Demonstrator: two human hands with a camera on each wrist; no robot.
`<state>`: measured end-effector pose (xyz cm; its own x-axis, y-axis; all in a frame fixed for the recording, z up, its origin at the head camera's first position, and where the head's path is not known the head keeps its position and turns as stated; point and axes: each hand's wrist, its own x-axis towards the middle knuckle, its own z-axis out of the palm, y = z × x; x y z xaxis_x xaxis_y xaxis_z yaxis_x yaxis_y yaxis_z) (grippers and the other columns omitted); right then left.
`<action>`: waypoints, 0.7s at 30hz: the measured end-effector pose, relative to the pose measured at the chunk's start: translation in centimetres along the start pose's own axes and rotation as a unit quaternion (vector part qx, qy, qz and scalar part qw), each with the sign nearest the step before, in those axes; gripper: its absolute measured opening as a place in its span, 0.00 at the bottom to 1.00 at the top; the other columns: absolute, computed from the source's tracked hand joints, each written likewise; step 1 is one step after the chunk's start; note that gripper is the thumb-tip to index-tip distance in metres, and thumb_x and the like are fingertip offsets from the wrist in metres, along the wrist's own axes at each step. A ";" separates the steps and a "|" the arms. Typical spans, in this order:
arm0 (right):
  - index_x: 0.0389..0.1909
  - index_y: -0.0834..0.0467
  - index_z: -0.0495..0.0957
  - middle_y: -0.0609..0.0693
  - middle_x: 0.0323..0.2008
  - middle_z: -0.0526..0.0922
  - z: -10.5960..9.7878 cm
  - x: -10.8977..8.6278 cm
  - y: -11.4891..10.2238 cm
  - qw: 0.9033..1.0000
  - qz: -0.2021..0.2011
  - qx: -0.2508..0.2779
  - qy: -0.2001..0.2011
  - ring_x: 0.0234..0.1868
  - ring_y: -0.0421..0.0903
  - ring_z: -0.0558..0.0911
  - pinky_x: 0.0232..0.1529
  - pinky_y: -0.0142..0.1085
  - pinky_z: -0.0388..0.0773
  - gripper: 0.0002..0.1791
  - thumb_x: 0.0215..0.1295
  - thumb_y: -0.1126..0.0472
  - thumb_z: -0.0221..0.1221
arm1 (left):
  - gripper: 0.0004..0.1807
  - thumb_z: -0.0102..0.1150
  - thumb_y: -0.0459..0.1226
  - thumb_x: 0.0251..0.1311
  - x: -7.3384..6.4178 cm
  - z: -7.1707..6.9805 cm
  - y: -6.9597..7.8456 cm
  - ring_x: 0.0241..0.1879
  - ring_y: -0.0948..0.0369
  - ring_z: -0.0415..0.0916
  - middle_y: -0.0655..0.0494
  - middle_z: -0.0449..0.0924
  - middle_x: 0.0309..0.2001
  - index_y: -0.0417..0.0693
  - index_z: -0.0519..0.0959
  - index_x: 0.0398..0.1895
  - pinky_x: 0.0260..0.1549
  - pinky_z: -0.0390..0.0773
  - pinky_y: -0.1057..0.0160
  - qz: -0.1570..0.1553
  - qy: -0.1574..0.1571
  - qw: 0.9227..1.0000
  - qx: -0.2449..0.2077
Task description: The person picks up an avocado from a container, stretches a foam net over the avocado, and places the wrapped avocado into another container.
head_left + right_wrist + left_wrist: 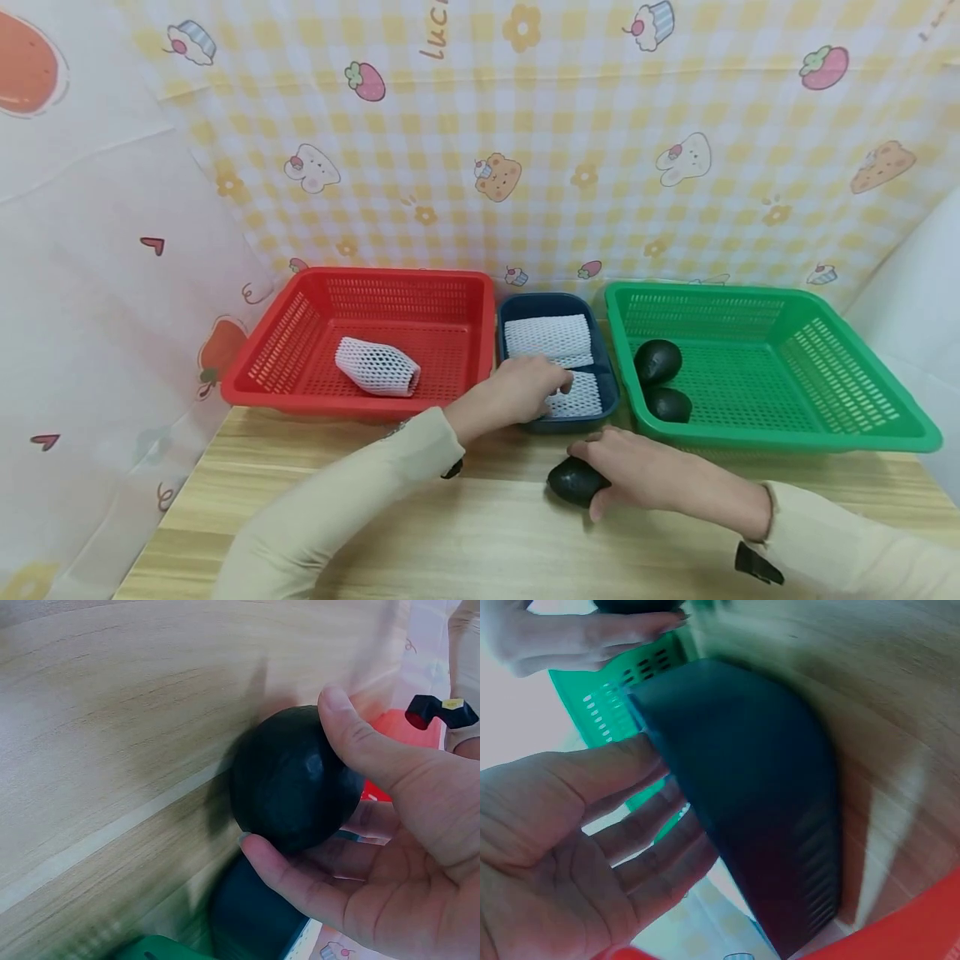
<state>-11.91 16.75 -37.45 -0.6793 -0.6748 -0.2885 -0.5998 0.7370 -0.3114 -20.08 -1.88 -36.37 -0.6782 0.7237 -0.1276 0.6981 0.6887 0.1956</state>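
Observation:
My right hand [633,467] grips a dark avocado [576,482] low over the wooden table, just in front of the dark blue tray [566,425]. In the right wrist view, thumb and fingers curl round the avocado [289,780]. My left hand [528,387] reaches over the tray's left side, fingers down at the nearer white foam net [581,396]. Behind it in the tray lies another white foam net sleeve [547,337]. The left wrist view shows the left hand [592,840] with thumb and fingers apart, fingertips hidden behind the tray's rim.
To the left stands a red basket [360,406] holding a dark avocado in a white foam net [375,367]. At the right, a green basket [787,437] holds two bare avocados [658,362] by its left wall. A patterned cloth [555,108] hangs behind.

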 end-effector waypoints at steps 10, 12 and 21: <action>0.53 0.62 0.81 0.51 0.42 0.84 0.1 -0.2 -0.1 1.000 -0.006 -0.010 0.008 0.39 0.47 0.79 0.39 0.42 0.78 0.34 0.47 0.49 0.79 | 0.21 0.70 0.36 0.63 0.9 1.6 -0.2 0.44 0.59 0.77 0.57 0.83 0.49 0.55 0.82 0.59 0.44 0.80 0.59 -0.021 0.000 0.999 0.046; 0.53 0.62 0.81 0.51 0.42 0.84 0.1 -0.2 -0.1 1.000 -0.004 -0.010 0.009 0.39 0.48 0.79 0.40 0.42 0.78 0.35 0.47 0.49 0.79 | 0.21 0.69 0.36 0.64 1.1 1.7 -0.1 0.45 0.59 0.77 0.57 0.83 0.50 0.55 0.82 0.60 0.44 0.80 0.58 -0.023 -0.001 0.998 0.056; 0.53 0.61 0.81 0.51 0.41 0.83 0.1 -0.1 0.0 1.000 0.000 -0.011 0.008 0.39 0.48 0.78 0.39 0.42 0.78 0.35 0.47 0.48 0.79 | 0.15 0.64 0.36 0.68 1.7 2.5 -0.2 0.42 0.58 0.77 0.56 0.82 0.45 0.57 0.82 0.56 0.39 0.80 0.56 -0.025 0.009 0.996 0.088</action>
<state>-11.76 16.79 -37.55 -0.6860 -0.6742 -0.2734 -0.6089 0.7378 -0.2915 -20.77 -0.69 -39.10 -0.7159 0.6886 -0.1152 0.6917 0.7220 0.0163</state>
